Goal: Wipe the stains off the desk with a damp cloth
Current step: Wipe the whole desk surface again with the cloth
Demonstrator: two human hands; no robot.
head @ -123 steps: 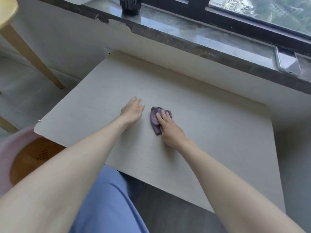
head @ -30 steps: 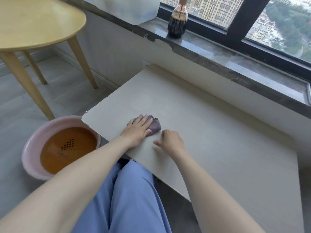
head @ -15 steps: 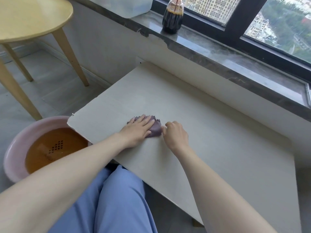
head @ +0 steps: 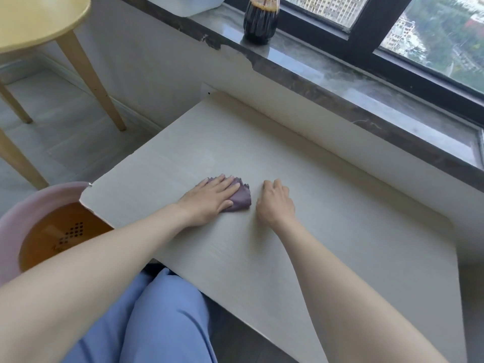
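A small purple cloth lies folded on the pale grey desk, left of its middle. My left hand lies flat on the cloth with straight fingers, pressing it to the surface and covering most of it. My right hand rests on the bare desk a short way right of the cloth, fingers loosely curled, holding nothing. I cannot make out any stain on the desk.
A pink basin of brownish water stands on the floor by the desk's left corner. A dark bottle stands on the stone windowsill behind. A yellow round table is at far left. My blue-trousered legs are under the near edge.
The cloth passed from my right hand to my left, which now presses it flat. My right hand has let go and drawn a little to the right of it.
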